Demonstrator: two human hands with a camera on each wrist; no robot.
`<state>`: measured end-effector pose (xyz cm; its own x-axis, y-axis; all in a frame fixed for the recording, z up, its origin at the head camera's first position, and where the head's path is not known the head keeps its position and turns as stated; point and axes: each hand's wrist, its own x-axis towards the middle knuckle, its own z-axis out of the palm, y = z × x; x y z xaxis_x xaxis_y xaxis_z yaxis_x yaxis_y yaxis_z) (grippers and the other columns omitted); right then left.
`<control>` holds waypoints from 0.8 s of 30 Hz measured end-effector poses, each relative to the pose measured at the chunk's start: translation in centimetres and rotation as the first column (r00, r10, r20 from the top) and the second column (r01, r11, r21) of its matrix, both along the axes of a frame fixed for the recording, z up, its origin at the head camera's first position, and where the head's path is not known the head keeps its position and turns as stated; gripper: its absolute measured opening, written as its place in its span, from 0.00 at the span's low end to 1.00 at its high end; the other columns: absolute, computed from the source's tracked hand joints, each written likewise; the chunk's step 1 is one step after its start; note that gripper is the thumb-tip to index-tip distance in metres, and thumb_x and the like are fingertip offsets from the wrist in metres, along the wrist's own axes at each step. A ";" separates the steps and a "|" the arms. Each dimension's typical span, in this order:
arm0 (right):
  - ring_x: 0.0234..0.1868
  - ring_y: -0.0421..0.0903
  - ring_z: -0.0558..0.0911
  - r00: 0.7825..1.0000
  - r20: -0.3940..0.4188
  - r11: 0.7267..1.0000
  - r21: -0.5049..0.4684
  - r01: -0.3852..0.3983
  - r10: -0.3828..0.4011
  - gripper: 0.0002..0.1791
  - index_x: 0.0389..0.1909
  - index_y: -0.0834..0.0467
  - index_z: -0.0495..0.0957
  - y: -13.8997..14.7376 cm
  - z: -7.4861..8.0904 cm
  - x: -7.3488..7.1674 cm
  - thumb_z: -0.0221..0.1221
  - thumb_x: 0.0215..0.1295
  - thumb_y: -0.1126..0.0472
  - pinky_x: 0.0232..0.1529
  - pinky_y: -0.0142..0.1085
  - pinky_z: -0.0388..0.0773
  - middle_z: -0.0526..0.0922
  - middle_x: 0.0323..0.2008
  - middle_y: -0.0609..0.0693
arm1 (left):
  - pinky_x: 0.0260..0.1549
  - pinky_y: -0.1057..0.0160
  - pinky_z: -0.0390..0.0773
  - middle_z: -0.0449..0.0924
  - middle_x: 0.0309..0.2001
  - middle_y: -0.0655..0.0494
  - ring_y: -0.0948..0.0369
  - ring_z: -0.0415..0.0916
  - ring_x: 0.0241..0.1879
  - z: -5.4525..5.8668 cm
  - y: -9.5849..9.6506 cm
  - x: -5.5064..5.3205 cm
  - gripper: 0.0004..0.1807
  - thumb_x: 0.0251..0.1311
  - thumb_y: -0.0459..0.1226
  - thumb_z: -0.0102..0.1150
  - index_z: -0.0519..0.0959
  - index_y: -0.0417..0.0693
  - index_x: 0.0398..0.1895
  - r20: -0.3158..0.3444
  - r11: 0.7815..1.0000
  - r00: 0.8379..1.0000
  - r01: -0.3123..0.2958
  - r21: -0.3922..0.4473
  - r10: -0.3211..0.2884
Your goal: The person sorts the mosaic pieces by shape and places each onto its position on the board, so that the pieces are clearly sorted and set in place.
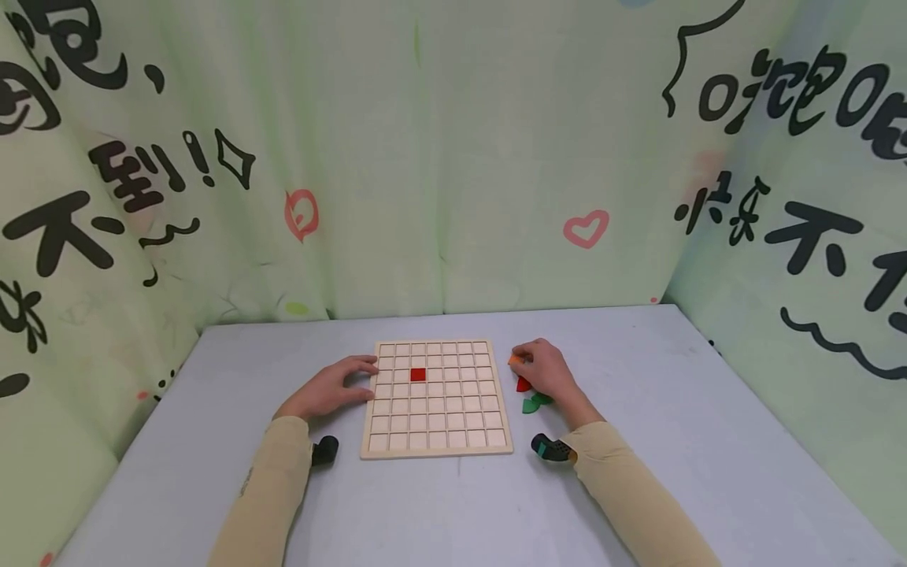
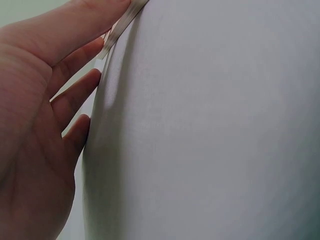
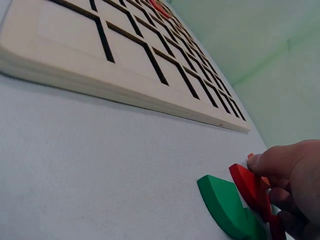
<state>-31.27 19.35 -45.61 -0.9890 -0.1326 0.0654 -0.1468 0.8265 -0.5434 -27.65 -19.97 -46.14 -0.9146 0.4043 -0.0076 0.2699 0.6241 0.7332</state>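
Note:
A square wooden grid board [image 1: 437, 453] lies flat on the table, with a red square piece [image 1: 418, 374] in one of its upper-left cells. At its left edge rests my left hand [image 1: 329, 387], thumb and fingers spread along the rim. In the left wrist view the thumb [image 2: 75, 25] touches the board's edge. Right of the board, my right hand [image 1: 549, 368] pinches an orange piece [image 1: 514, 360], mostly hidden by the fingers. Just below that hand lie red curved-edged pieces [image 3: 245, 185] and green ones [image 3: 220, 200], close together and partly overlapping.
The white table [image 1: 453, 512] extends around the board on all sides. Printed green curtains [image 1: 446, 157] stand behind it and at both sides. Dark wrist devices [image 1: 325, 450] show below both cuffs.

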 end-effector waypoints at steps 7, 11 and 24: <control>0.47 0.55 0.77 1.000 0.004 1.000 0.005 -0.006 0.006 0.16 0.53 0.64 0.81 0.0 0.0 -0.2 0.62 0.65 0.63 0.51 0.47 0.77 0.79 0.48 0.60 | 0.69 0.46 0.56 0.64 0.71 0.51 0.48 0.54 0.73 0.2 0.0 -0.1 0.25 0.58 0.41 0.68 0.77 0.45 0.59 0.004 1.000 1.000 -0.005 -0.002 0.005; 0.48 0.55 0.77 1.000 0.007 1.000 0.004 -0.008 0.008 0.16 0.53 0.64 0.81 0.0 0.0 -0.2 0.62 0.65 0.63 0.52 0.47 0.77 0.79 0.49 0.60 | 0.70 0.46 0.56 0.64 0.71 0.51 0.48 0.54 0.73 0.2 0.0 -0.1 0.25 0.59 0.41 0.68 0.77 0.45 0.59 0.001 1.000 1.000 -0.001 -0.007 0.001; 0.49 0.55 0.76 1.000 0.021 1.000 0.016 -0.010 0.009 0.17 0.54 0.64 0.81 -0.1 0.2 0.0 0.62 0.65 0.63 0.54 0.48 0.76 0.79 0.49 0.60 | 0.69 0.45 0.56 0.64 0.71 0.49 0.46 0.54 0.72 0.3 0.1 0.1 0.25 0.59 0.41 0.67 0.77 0.43 0.59 -0.007 1.000 1.000 -0.001 -0.018 0.001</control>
<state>-31.25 19.24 -45.39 -0.9888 -0.1427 0.0425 -0.1432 0.8337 -0.5333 -27.51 -19.85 -45.79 -0.9150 0.4034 -0.0083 0.2746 0.6377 0.7197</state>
